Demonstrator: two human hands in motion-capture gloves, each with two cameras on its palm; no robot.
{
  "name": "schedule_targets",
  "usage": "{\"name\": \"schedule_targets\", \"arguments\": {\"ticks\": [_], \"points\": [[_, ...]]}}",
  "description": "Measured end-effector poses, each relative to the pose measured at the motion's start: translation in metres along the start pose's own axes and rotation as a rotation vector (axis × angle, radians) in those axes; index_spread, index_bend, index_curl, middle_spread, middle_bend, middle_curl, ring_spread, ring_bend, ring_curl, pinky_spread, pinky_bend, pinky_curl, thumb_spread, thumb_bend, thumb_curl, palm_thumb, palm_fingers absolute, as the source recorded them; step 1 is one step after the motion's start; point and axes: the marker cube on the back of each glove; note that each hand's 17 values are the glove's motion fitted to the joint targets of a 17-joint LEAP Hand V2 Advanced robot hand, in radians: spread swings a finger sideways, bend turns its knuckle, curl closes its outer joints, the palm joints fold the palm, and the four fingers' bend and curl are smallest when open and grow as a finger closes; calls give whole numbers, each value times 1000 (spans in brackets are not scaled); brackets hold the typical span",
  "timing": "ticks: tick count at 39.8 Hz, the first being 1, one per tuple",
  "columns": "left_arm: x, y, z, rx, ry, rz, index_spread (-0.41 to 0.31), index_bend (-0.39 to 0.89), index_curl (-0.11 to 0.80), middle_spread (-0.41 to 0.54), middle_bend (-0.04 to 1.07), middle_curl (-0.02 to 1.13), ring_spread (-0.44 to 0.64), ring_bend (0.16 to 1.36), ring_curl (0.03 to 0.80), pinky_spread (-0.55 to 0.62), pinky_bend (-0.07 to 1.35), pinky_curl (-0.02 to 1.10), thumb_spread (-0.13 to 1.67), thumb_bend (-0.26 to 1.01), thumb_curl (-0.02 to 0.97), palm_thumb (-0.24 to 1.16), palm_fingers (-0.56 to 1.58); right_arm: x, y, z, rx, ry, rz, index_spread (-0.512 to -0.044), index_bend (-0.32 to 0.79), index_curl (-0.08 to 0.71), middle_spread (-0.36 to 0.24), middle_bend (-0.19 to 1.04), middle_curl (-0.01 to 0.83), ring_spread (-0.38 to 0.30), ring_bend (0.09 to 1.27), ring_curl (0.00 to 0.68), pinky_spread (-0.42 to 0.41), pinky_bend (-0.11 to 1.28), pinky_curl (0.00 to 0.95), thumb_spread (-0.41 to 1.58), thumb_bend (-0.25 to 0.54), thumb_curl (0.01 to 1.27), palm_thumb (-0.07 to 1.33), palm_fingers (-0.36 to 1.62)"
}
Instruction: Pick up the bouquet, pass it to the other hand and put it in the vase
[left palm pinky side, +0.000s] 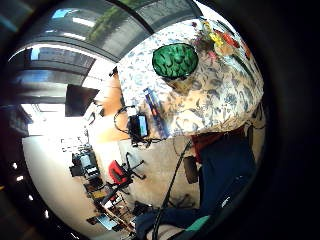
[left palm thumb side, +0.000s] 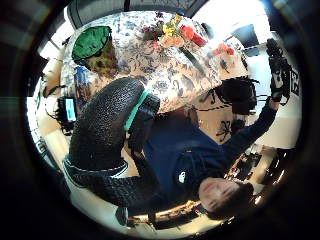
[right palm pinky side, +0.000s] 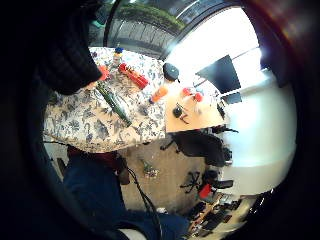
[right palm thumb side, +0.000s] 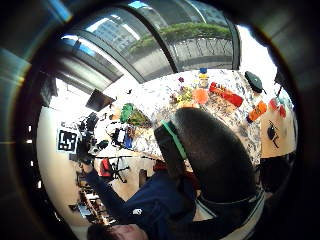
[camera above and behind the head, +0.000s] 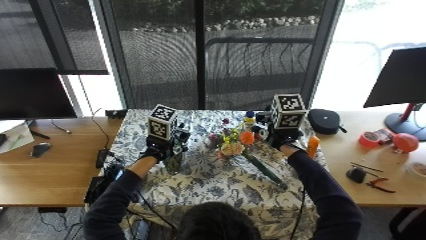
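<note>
We face a wall of tall dark windows (camera above and behind the head: 200, 50) with a long wooden desk (camera above and behind the head: 46, 165) running beneath them. Over the middle of the desk lies a white tablecloth printed with blue leaves (camera above and behind the head: 219, 185), hanging down over the near edge. A dark monitor (camera above and behind the head: 33, 92) stands at the far left and another monitor (camera above and behind the head: 403, 77) on a red foot at the far right.

On the cloth, the bouquet (camera above and behind the head: 243, 147) lies flat near the middle, its yellow, orange and pink heads toward the windows and its long green stems running toward the near right corner. The green vase (left palm pinky side: 175, 60) stands on the left part of the cloth; in the outside view it is hidden behind our left hand (camera above and behind the head: 160, 147), which is raised above it. Our right hand (camera above and behind the head: 283, 137) is raised over the right part of the cloth, beyond the flowers. We cannot tell how the fingers of either hand are set.

Smaller things sit to the right: a black pouch (camera above and behind the head: 325, 121), an orange bottle (camera above and behind the head: 312, 146) and red tape rolls (camera above and behind the head: 373, 137).
</note>
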Motion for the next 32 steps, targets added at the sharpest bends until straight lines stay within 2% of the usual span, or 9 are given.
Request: {"name": "schedule_targets", "arguments": {"ticks": [1, 6, 13, 20, 28, 32], "points": [[0, 0, 0, -1, 0, -1, -7, 135, 34, 134, 188, 34, 175, 362, 54, 198, 230, 38, 433, 95, 37, 157, 112, 0, -1, 0, 0, 0, 1, -135, 74, 15, 6, 201, 49, 13, 415, 83, 60, 444, 101, 434, 181, 51, 282, 446], [1, -2, 3, -15, -7, -4, -10, 142, 77, 209, 194, 84, 287, 426, 104, 312, 243, 88, 736, 92, 73, 178, 74, 1, -11, 0, -13, -5, 24, -203, 85, 66, 9, 214, 114, 21, 481, 174, 91, 494, 193, 754, 193, 83, 325, 394], [3, -9, 10, 17, -43, -14, -12, 149, 125, 257, 203, 139, 371, 468, 137, 391, 253, 136, 960, 68, 115, 186, 41, 11, -27, -1, -82, -46, 133, -245, 94, 94, 11, 220, 174, 32, 518, 221, 111, 530, 246, 996, 177, 121, 351, 361], [7, -10, 11, 84, -131, -11, -13, 158, 167, 272, 214, 181, 410, 485, 154, 425, 246, 168, 1065, 37, 151, 191, 32, 24, -48, 16, -114, -129, 232, -254, 92, 109, 19, 220, 219, 45, 553, 250, 125, 564, 279, 1114, 146, 151, 362, 373], [4, -13, 18, 124, -223, -23, -13, 156, 205, 275, 215, 220, 429, 500, 172, 441, 246, 203, 1121, 5, 184, 202, 21, 44, -71, 83, -221, -171, 280, -242, 97, 128, 23, 223, 262, 43, 577, 277, 125, 585, 304, 1158, 118, 191, 405, 411], [1, -15, 22, 122, -229, -30, -14, 162, 221, 276, 212, 235, 434, 502, 178, 445, 247, 217, 1138, -7, 196, 212, 19, 48, -69, 113, -266, -195, 289, -234, 89, 133, 22, 244, 285, 41, 585, 290, 129, 585, 313, 1166, 100, 208, 422, 426]]}}
